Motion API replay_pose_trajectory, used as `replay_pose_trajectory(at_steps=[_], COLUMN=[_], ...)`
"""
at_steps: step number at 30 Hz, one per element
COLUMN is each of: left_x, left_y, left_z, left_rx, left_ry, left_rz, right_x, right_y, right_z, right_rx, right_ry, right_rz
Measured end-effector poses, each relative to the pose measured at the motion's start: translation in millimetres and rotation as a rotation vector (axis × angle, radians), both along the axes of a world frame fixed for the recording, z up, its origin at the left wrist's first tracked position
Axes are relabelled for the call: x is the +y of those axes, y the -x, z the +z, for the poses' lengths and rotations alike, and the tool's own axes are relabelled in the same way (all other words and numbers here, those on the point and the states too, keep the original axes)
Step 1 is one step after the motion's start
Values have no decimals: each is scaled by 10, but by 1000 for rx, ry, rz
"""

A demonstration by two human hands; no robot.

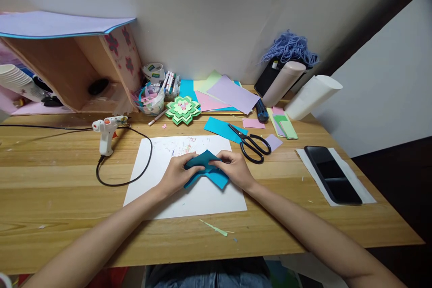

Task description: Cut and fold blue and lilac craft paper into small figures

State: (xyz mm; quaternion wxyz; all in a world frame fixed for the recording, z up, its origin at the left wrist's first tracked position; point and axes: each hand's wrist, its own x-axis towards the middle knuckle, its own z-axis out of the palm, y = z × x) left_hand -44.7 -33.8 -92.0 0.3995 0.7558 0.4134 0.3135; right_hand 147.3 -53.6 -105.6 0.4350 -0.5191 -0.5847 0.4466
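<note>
A folded piece of blue paper (207, 160) is held above a white sheet (158, 202) on the wooden table. My left hand (176, 173) pinches its left side, thumb on the near face. On the right side, my right hand (236, 168) grips the same paper between thumb and fingers. The paper has creases and a peak at the top, with two flaps spreading toward me. Some fingertips are hidden behind it. Just beyond my right hand lie black-handled scissors (252, 146), partly over a flat blue paper strip (221, 129).
A white glue gun (107, 132) with a looping black cord stands left. Behind are a green layered paper flower (183, 110), a tub of scraps (151, 102), coloured sheets (232, 94) and a cardboard box (81, 67). A phone (332, 174) and paper rolls (312, 96) are right.
</note>
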Motion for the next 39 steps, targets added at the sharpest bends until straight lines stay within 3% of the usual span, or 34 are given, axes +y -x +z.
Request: replay_pose_trajectory(at_steps=[6,12,17,21,29,39], left_x=[-11,-36,-22,18,50,17], left_y=[-2,33,80,141,189,162], left_z=[-2,-93,-41,31,72,5], left_rx=[66,110,95,126,103,90], left_ry=[-51,-185,-257,-160,-24,-177], left_rz=[-45,-72,-235,-301,-277,-74], right_x=[-33,-48,-55,-54,-54,-38], right_y=[-2,-38,-58,-70,-68,-64], right_z=[41,97,78,41,71,53], right_rx=[-113,-258,-271,-238,-212,-207], right_ry=[-108,-245,-289,-257,-228,-239], right_rz=[59,241,299,290,270,106])
